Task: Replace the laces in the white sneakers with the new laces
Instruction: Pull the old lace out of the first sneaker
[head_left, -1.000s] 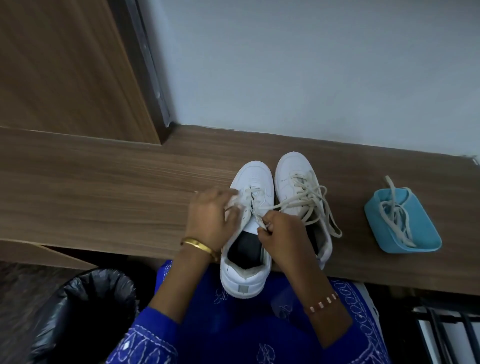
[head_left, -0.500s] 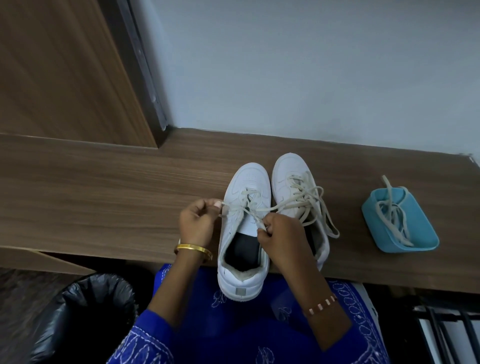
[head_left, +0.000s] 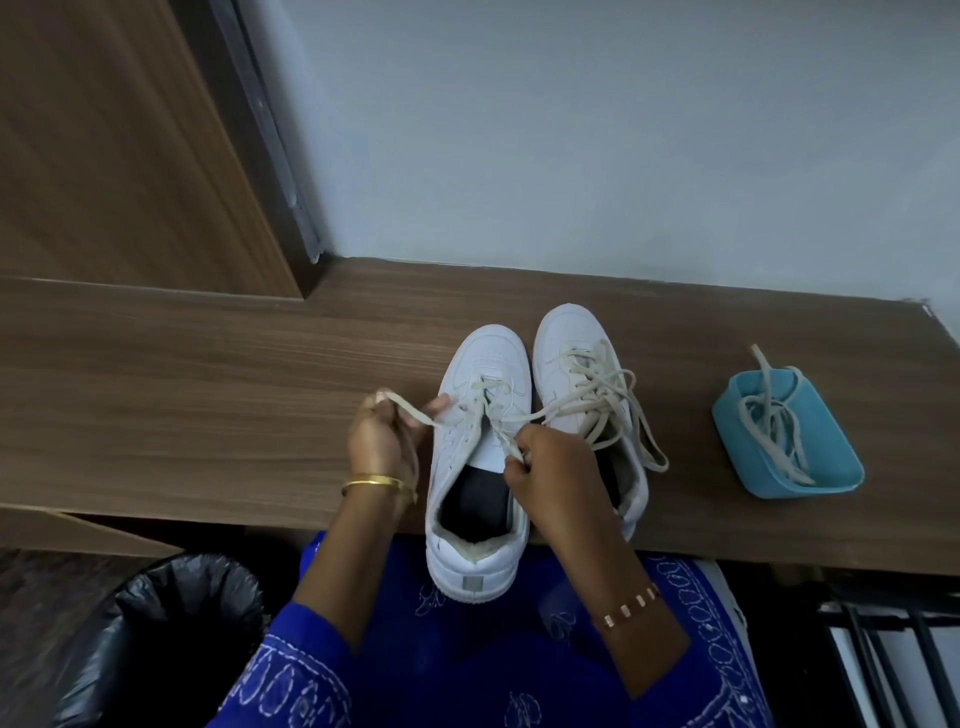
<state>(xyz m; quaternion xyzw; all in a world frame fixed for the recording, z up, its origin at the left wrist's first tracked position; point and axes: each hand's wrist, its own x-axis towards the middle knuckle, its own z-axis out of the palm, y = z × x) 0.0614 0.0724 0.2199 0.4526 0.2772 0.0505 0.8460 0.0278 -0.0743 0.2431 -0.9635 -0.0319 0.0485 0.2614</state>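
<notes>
Centre frame, on desk (head_left: 208, 395): left hand (head_left: 382, 441) grip pinches lace (head_left: 415, 413) end of left sneaker (head_left: 480, 457); right hand (head_left: 550, 467) grip clamped on other end.

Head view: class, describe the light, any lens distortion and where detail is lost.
Head view: soft, dim, even light, no glare; wide-angle lens bows the desk edge; both sneakers read clearly; the black bin at lower left sinks into shadow.
</notes>
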